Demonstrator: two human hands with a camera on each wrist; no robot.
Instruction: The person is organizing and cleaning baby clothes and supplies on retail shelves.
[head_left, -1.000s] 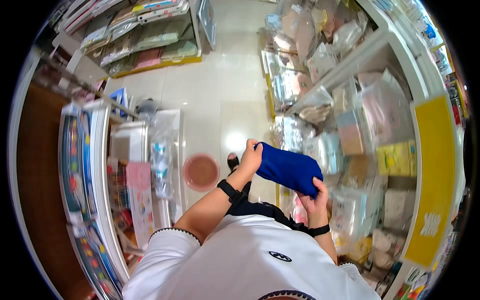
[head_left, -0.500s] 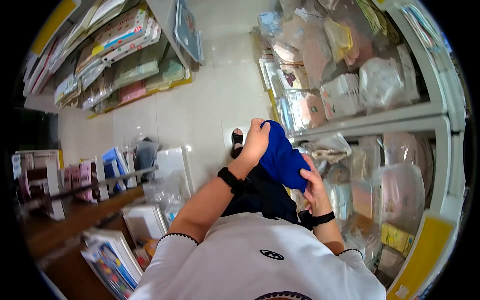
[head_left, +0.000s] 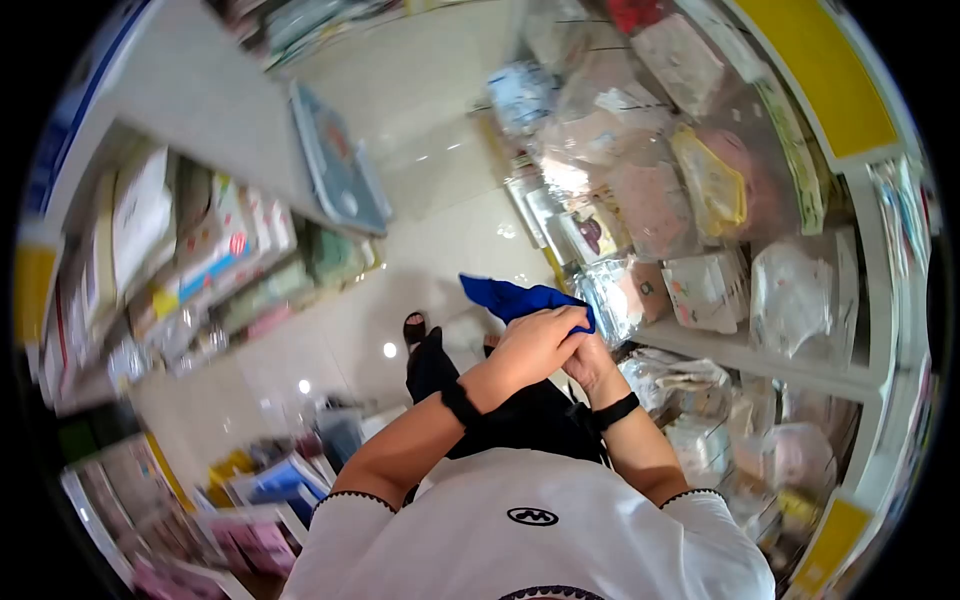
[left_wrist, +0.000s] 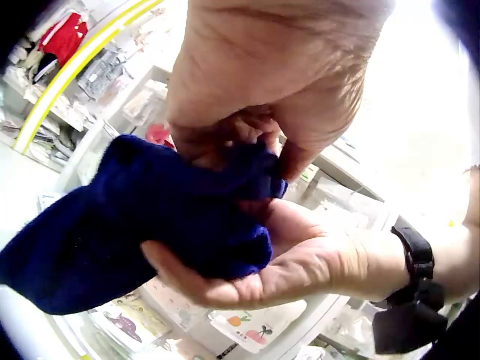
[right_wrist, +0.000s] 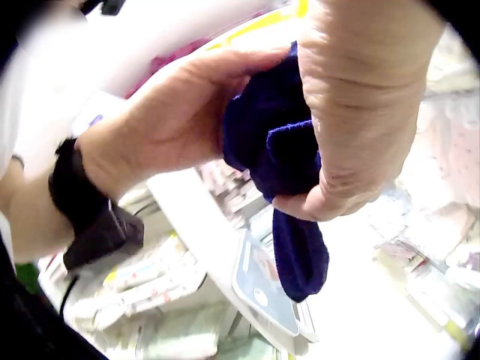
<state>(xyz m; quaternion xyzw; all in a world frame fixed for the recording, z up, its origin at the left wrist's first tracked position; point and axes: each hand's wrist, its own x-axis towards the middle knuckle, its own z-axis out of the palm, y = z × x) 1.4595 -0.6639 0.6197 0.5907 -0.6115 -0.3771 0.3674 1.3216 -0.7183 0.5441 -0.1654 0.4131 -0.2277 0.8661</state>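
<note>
A dark blue cloth (head_left: 520,297) with a soft, towel-like nap is bunched between both hands, in front of the body. My left hand (head_left: 540,345) lies over its near end; in the left wrist view the fingers and thumb of this hand (left_wrist: 270,82) pinch a fold. From below, my right hand (left_wrist: 300,262) cups the cloth (left_wrist: 150,210), palm turned up. One narrow end of the cloth sticks out past the hands. In the right wrist view the right hand (right_wrist: 360,135) grips the bundle opposite the left hand (right_wrist: 172,112), and a loop of cloth (right_wrist: 300,255) hangs down.
To the right, a white shelf unit (head_left: 800,370) carries many clear-bagged folded goods (head_left: 705,285). Another shelf (head_left: 170,100) with boxes and packages is on the left, a blue-grey panel (head_left: 335,160) at its end. Shiny tiled floor (head_left: 420,230) runs between them.
The hands have come together, and the cloth, held stretched out between them before, is now bunched up. The view has turned, bringing the left shelf closer; the pink basin is out of sight.
</note>
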